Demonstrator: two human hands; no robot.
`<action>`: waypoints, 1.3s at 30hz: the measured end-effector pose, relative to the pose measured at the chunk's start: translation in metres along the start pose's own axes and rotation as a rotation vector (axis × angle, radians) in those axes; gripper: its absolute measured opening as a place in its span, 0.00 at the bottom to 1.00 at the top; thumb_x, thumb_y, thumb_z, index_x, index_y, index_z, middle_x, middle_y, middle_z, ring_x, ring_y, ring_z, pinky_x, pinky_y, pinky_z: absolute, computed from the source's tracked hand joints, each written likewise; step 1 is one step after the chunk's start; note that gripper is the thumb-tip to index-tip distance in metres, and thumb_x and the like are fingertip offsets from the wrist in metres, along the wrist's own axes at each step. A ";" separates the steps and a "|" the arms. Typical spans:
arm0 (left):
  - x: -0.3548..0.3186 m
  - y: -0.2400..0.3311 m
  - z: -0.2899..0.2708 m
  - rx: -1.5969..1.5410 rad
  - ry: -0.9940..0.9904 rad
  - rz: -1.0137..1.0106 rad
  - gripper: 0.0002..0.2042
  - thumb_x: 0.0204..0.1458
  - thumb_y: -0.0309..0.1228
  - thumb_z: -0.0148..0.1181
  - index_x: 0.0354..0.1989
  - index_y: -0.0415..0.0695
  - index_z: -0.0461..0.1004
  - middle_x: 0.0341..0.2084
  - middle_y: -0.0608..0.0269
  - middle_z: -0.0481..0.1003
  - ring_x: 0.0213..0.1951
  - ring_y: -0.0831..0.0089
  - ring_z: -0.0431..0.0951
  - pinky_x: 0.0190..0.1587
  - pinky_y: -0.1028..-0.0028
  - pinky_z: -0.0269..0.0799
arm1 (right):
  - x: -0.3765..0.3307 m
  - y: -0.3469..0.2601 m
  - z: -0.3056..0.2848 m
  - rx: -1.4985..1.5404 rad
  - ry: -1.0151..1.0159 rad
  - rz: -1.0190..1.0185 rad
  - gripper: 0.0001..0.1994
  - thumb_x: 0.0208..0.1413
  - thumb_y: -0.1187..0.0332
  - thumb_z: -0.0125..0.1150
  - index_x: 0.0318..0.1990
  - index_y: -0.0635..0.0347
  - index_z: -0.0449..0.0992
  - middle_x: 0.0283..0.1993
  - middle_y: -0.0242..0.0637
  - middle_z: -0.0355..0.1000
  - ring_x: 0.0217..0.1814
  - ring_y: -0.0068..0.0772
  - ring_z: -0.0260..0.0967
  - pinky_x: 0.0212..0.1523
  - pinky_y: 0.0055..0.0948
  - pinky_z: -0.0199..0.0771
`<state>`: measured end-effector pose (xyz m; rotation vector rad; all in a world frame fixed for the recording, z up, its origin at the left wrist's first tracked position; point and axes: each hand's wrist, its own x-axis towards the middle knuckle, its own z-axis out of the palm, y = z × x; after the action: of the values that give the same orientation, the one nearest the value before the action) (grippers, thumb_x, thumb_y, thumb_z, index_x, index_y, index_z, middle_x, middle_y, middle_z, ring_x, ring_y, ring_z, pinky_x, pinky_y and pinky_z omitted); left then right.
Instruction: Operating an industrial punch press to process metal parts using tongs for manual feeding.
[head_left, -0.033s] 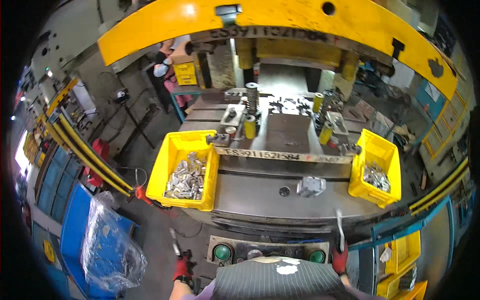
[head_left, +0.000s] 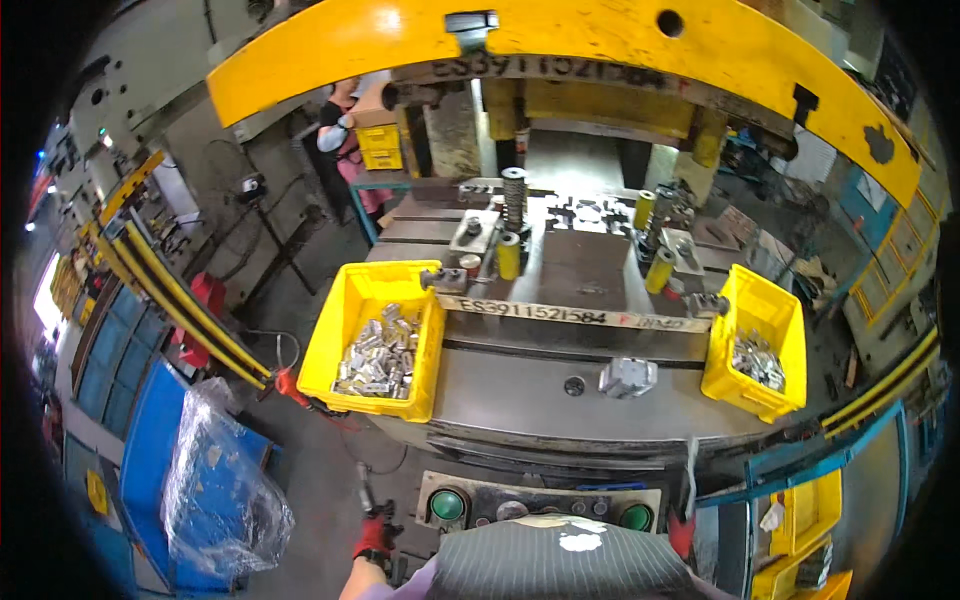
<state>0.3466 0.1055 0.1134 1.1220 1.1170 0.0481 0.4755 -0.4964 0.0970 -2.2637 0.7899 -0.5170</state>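
Now, left hand: the red-gloved left hand (head_left: 372,540) is hanging at seven o'clock, its fingers curling around a short metal rod (head_left: 364,487), which is pointing toward twelve.
Right hand: the red-gloved right hand (head_left: 682,538) is sitting at five o'clock, apparently closing round the base of a pale rod (head_left: 690,475); blur is hiding how tightly the fingers are gripping.
Pale rod's tip: it is reaching toward the press bed (head_left: 510,385); whether it is touching the front edge, I cannot tell.
Change: against the earlier frame, the right hand is sinking nearer the body, while the short rod is leaning less.
Meaning for the work: both rods are staying in hand, apart from the loose parts.
Yellow bins: the larger bin (head_left: 322,345) is standing at eight o'clock, the smaller bin (head_left: 735,390) at three, both holding shiny metal parts (head_left: 380,360).
Block: a grey metal block (head_left: 628,377) is resting on the bed at four o'clock.
Control panel: two green buttons (head_left: 447,506) are facing up around six o'clock.
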 end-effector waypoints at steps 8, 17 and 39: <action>0.009 0.019 0.080 0.483 -0.323 0.004 0.24 0.35 0.37 0.70 0.38 0.39 0.66 0.30 0.58 0.71 0.27 0.70 0.71 0.25 0.69 0.70 | -0.022 -0.001 0.008 0.476 -0.590 0.461 0.19 0.39 0.70 0.64 0.40 0.66 0.67 0.34 0.42 0.70 0.32 0.36 0.69 0.31 0.33 0.69; 0.044 -0.009 0.077 0.522 -0.242 0.090 0.22 0.30 0.34 0.72 0.33 0.39 0.70 0.21 0.61 0.72 0.18 0.71 0.69 0.20 0.70 0.66 | -0.020 -0.010 -0.007 0.451 -0.624 0.599 0.21 0.36 0.72 0.66 0.40 0.67 0.66 0.30 0.41 0.70 0.26 0.34 0.68 0.24 0.32 0.69; 0.027 0.007 0.081 0.650 -0.399 0.029 0.16 0.35 0.28 0.67 0.32 0.38 0.68 0.26 0.59 0.71 0.21 0.68 0.71 0.19 0.71 0.69 | -0.016 -0.082 -0.025 0.263 -0.635 0.555 0.19 0.35 0.74 0.66 0.39 0.67 0.70 0.29 0.36 0.70 0.26 0.32 0.68 0.27 0.30 0.70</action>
<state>0.4225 0.0678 0.0990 1.6344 0.7654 -0.5288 0.4819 -0.4495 0.1700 -1.7003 0.8905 0.3292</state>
